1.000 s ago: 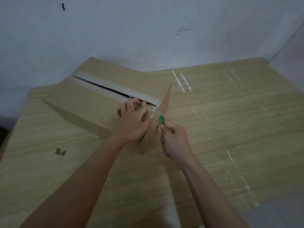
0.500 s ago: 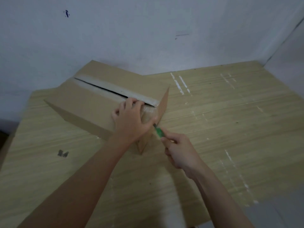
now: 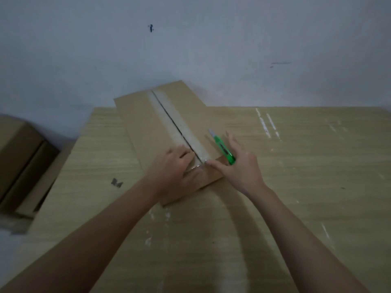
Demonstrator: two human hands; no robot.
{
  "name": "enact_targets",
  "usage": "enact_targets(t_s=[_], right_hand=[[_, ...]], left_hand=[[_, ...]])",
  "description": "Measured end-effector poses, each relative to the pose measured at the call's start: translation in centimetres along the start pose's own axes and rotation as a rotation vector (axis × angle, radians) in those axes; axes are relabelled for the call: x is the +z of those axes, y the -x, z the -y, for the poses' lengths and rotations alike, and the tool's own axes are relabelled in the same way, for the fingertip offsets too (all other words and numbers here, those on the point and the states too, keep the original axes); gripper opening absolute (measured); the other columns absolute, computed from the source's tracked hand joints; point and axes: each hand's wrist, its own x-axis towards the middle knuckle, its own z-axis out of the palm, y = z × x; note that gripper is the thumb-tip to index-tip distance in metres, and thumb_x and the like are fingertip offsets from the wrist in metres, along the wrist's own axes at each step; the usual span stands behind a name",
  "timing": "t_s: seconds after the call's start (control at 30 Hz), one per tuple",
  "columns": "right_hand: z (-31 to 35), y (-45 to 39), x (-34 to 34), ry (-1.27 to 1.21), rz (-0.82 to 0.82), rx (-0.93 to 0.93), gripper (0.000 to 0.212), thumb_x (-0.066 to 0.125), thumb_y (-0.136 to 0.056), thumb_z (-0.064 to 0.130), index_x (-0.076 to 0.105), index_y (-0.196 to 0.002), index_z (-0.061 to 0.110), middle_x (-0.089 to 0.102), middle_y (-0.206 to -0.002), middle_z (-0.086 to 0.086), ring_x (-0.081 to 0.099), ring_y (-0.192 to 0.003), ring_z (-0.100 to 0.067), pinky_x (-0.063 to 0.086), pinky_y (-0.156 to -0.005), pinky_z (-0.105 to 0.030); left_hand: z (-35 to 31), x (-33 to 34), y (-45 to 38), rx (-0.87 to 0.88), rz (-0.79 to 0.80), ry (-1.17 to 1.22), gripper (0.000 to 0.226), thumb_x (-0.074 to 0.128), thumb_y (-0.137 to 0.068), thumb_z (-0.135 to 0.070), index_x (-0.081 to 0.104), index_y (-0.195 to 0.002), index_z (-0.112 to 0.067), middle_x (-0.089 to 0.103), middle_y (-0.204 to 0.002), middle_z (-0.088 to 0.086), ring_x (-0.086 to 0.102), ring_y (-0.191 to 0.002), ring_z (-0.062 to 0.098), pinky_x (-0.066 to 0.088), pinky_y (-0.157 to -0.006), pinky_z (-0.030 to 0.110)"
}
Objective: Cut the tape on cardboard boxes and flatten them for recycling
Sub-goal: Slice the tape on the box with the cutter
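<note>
Head view shows the cardboard box (image 3: 148,132) on the wooden table (image 3: 296,166) with its top tape (image 3: 175,121) already slit, left hand (image 3: 171,166) pressing flat, right hand (image 3: 239,163) spread beside the green cutter (image 3: 224,150), flattening seemingly still ahead.

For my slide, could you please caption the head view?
Both hands press a slit cardboard box on the table, green cutter alongside.
</note>
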Motion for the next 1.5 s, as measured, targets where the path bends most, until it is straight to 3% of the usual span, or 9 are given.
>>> enact_targets(t_s=[0.1,0.23,0.43,0.6,0.7,0.9,1.1,1.23,1.5], right_hand=[[0.1,-0.7,0.6,0.014,0.035,-0.002,0.086,0.076,-0.071,0.046,0.042,-0.14,0.008,0.047,-0.142,-0.005,0.043,-0.132,-0.019,0.031,-0.108,-0.026],[0.1,-0.9,1.3,0.087,0.025,-0.006,0.084,0.071,-0.072,0.054,0.046,-0.138,0.009,0.051,-0.138,-0.005,0.049,-0.126,-0.023,0.04,-0.103,-0.037],[0.0,-1.2,1.9,0.112,-0.035,-0.069,0.078,0.064,-0.074,0.06,0.055,-0.131,0.008,0.061,-0.126,-0.013,0.058,-0.114,-0.032,0.046,-0.094,-0.042],[-0.1,-1.2,2.3,0.046,-0.056,-0.042,0.062,0.06,-0.072,0.064,0.067,-0.109,0.015,0.07,-0.089,-0.012,0.063,-0.087,-0.033,0.051,-0.074,-0.04],[0.5,-1.5,2.2,0.032,-0.047,-0.064,0.033,0.074,-0.068,0.054,0.06,-0.075,0.025,0.052,-0.057,0.004,0.049,-0.055,-0.014,0.039,-0.056,-0.028],[1.2,-3.0,2.7,0.14,0.023,-0.251,0.041,0.08,-0.065,0.043,0.072,-0.092,0.014,0.066,-0.071,-0.016,0.061,-0.069,-0.037,0.049,-0.063,-0.042],[1.2,-3.3,3.0,0.104,-0.033,-0.332,0.036,0.063,-0.071,0.053,0.073,-0.073,0.017,0.06,-0.055,-0.009,0.054,-0.052,-0.025,0.046,-0.053,-0.034],[1.1,-3.3,2.7,0.002,-0.149,-0.333,0.041,0.061,-0.076,0.055,0.041,-0.053,0.026,0.027,-0.045,0.008,0.032,-0.046,-0.014,0.028,-0.046,-0.033],[1.0,-2.6,2.5,-0.077,-0.189,-0.286,0.048,0.068,-0.076,0.041,0.054,-0.056,0.0,0.04,-0.047,-0.008,0.039,-0.05,-0.017,0.027,-0.048,-0.025]], left_hand=[[0.8,0.9,0.3,0.136,-0.15,-0.126,0.045,0.042,-0.092,-0.032,0.07,-0.076,0.0,0.069,-0.077,0.014,0.054,-0.082,0.022,0.037,-0.065,0.03],[2.0,2.6,0.1,0.308,-0.095,-0.356,0.054,0.03,-0.101,-0.019,0.071,-0.079,0.008,0.07,-0.076,0.023,0.069,-0.068,0.031,0.054,-0.052,0.031],[3.6,0.8,-1.2,0.552,-0.161,-0.35,0.062,0.019,-0.104,-0.01,0.069,-0.073,0.009,0.067,-0.068,0.025,0.067,-0.057,0.03,0.052,-0.045,0.03],[4.1,-2.2,-2.7,0.425,-0.167,-0.255,0.012,0.049,-0.085,-0.011,0.056,-0.079,-0.003,0.062,-0.062,0.012,0.054,-0.039,0.023,0.03,-0.032,0.023],[4.6,-1.5,-1.9,0.35,-0.188,-0.177,0.035,0.044,-0.095,-0.015,0.067,-0.074,-0.001,0.068,-0.071,0.017,0.066,-0.055,0.024,0.045,-0.034,0.03],[5.4,-0.6,1.7,0.282,-0.264,-0.073,0.051,0.031,-0.104,-0.018,0.071,-0.084,0.008,0.07,-0.086,0.024,0.071,-0.076,0.032,0.056,-0.051,0.039],[5.5,0.1,2.5,0.239,-0.248,-0.035,0.027,0.033,-0.103,-0.02,0.054,-0.101,-0.002,0.071,-0.094,0.02,0.071,-0.082,0.031,0.057,-0.053,0.039],[4.9,0.3,2.2,0.186,-0.234,0.004,0.048,0.031,-0.103,-0.023,0.07,-0.089,0.001,0.071,-0.093,0.018,0.071,-0.08,0.029,0.057,-0.054,0.038],[4.1,-1.0,1.3,-0.071,-0.439,0.064,0.035,0.043,-0.099,-0.018,0.071,-0.094,0.002,0.073,-0.094,0.011,0.072,-0.077,0.021,0.058,-0.055,0.034]])
